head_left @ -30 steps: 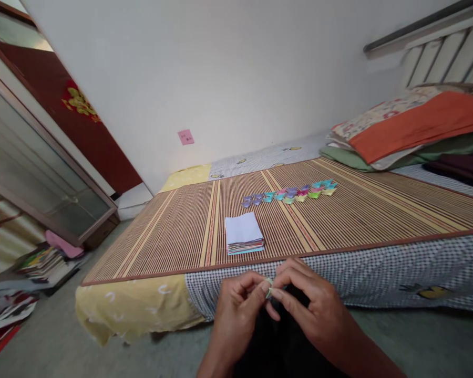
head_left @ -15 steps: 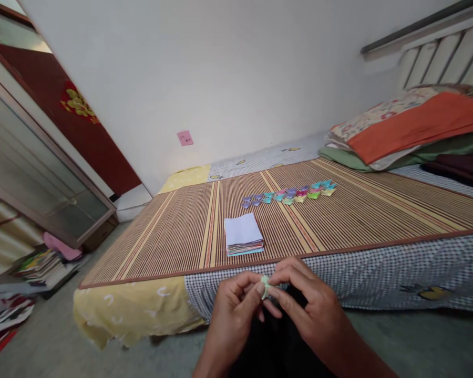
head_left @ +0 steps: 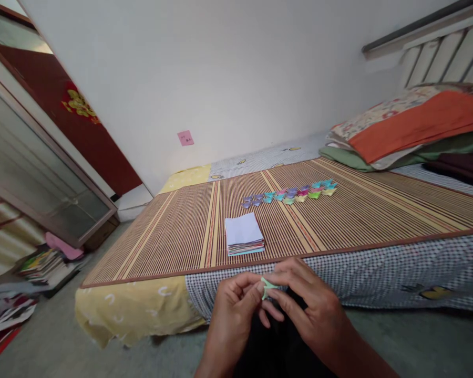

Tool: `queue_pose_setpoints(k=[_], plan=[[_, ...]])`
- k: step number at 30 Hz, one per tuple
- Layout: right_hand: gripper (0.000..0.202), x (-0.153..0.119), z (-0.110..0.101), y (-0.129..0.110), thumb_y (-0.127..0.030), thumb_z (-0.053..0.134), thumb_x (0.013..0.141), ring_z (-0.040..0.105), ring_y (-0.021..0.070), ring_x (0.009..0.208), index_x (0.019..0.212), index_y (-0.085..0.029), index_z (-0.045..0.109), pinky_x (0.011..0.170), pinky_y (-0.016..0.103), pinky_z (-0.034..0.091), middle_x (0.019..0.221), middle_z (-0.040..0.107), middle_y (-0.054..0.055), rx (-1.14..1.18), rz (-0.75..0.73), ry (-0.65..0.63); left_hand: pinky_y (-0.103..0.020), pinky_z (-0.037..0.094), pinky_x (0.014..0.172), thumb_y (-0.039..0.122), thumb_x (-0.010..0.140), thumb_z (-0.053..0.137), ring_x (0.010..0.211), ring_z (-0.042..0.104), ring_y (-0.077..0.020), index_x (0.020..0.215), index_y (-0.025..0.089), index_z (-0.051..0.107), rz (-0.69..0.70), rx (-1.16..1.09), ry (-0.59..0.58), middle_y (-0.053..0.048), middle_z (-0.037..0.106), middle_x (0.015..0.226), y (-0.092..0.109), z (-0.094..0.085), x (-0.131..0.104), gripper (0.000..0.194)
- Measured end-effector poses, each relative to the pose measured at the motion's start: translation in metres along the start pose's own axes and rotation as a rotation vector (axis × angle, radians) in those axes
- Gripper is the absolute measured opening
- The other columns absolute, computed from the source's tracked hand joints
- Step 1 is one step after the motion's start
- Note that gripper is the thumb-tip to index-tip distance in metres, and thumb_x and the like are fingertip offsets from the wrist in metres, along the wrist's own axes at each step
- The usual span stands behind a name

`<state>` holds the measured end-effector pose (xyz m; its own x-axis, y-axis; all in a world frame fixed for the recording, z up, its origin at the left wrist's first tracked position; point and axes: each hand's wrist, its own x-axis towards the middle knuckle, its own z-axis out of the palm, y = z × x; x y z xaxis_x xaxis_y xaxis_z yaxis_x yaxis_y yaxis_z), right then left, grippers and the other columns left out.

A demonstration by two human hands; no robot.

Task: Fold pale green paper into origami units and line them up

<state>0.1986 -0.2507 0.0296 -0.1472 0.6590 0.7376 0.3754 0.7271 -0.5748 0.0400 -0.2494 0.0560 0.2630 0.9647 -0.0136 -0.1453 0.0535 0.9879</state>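
A small pale green folded paper piece (head_left: 266,288) is pinched between my two hands, just in front of the bed's edge. My left hand (head_left: 236,310) grips its left side between thumb and fingers. On the other side, the thumb and fingers of my right hand (head_left: 309,296) close on it, and they hide part of its shape. Beyond my hands a stack of paper sheets (head_left: 244,231), white on top, lies on the striped mat (head_left: 173,231). Farther back, several small coloured folded paper pieces (head_left: 289,195) sit in rows.
Folded bedding (head_left: 413,131) with an orange band is piled at the right end of the bed, below a radiator (head_left: 449,58). A checked sheet (head_left: 378,278) hangs over the bed's front edge. Books (head_left: 43,268) and a pink item (head_left: 64,245) lie at the left.
The green paper has turned a little in my fingers and shows a more forked, pointed outline. My hands stay in nearly the same place; the stack and the rows have not moved.
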Motion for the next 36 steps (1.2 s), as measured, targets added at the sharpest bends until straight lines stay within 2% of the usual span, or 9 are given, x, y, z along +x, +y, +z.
queue_pose_setpoints(k=[4,9,13,16,19,27,36], plan=[[0.017,0.0,0.001,-0.001,-0.01,0.057,0.096,0.061,0.021,0.087,0.1,-0.021,0.069,0.077,0.033,0.05,0.089,0.065,0.005,-0.008,-0.014,0.009,-0.019,0.044,0.044,0.052,0.082,0.076,0.046,0.067,-0.0163,0.079,0.012,0.071,-0.01,0.005,0.01,-0.005,0.069,0.054,-0.001,0.0,0.001,0.041],[0.016,0.0,0.004,-0.005,-0.007,0.058,0.095,0.062,0.0191,0.086,0.096,-0.021,0.066,0.076,0.03,0.049,0.088,0.065,0.003,0.022,-0.009,0.025,-0.015,0.035,0.04,0.042,0.08,0.08,0.04,0.063,-0.0125,0.076,0.013,0.069,-0.028,-0.024,0.04,0.0,0.064,0.046,-0.004,-0.003,0.004,0.031],[0.019,0.0,0.005,-0.005,-0.006,0.056,0.096,0.061,0.0192,0.084,0.087,-0.021,0.064,0.075,0.03,0.048,0.085,0.063,0.003,0.044,-0.009,0.002,-0.016,0.038,0.041,0.039,0.082,0.078,0.044,0.066,-0.0133,0.076,0.012,0.069,-0.062,-0.072,0.017,-0.002,0.067,0.053,-0.006,-0.008,0.005,0.029],[0.022,0.0,0.005,-0.003,-0.004,0.053,0.096,0.059,0.0194,0.083,0.087,-0.021,0.063,0.076,0.031,0.046,0.083,0.062,0.003,0.042,-0.034,-0.009,-0.017,0.043,0.044,0.039,0.084,0.077,0.049,0.069,-0.0148,0.075,0.012,0.068,-0.065,-0.095,-0.026,-0.006,0.073,0.061,-0.006,-0.012,0.005,0.03],[0.024,0.001,0.005,-0.003,-0.005,0.051,0.097,0.058,0.0191,0.083,0.086,-0.021,0.064,0.075,0.032,0.045,0.083,0.062,0.003,0.056,-0.049,-0.025,-0.017,0.042,0.044,0.037,0.083,0.079,0.05,0.069,-0.0148,0.074,0.012,0.066,-0.053,-0.107,-0.02,-0.007,0.074,0.063,-0.006,-0.013,0.005,0.03],[0.02,0.006,0.002,-0.01,-0.012,0.06,0.092,0.061,0.0158,0.079,0.074,-0.021,0.057,0.071,0.027,0.046,0.082,0.06,0.0,0.249,0.252,-0.031,-0.02,0.046,0.05,0.04,0.087,0.075,0.055,0.07,-0.0165,0.079,0.013,0.068,0.05,-0.045,0.006,-0.007,0.075,0.062,-0.001,-0.008,0.003,0.029],[0.022,0.006,-0.001,-0.015,-0.016,0.062,0.091,0.058,0.0145,0.07,0.069,-0.02,0.058,0.066,0.027,0.043,0.072,0.06,-0.002,0.312,0.368,-0.093,-0.022,0.049,0.055,0.039,0.09,0.072,0.058,0.068,-0.0156,0.079,0.013,0.074,0.1,0.091,-0.019,-0.007,0.076,0.066,0.005,-0.007,-0.004,0.028]])
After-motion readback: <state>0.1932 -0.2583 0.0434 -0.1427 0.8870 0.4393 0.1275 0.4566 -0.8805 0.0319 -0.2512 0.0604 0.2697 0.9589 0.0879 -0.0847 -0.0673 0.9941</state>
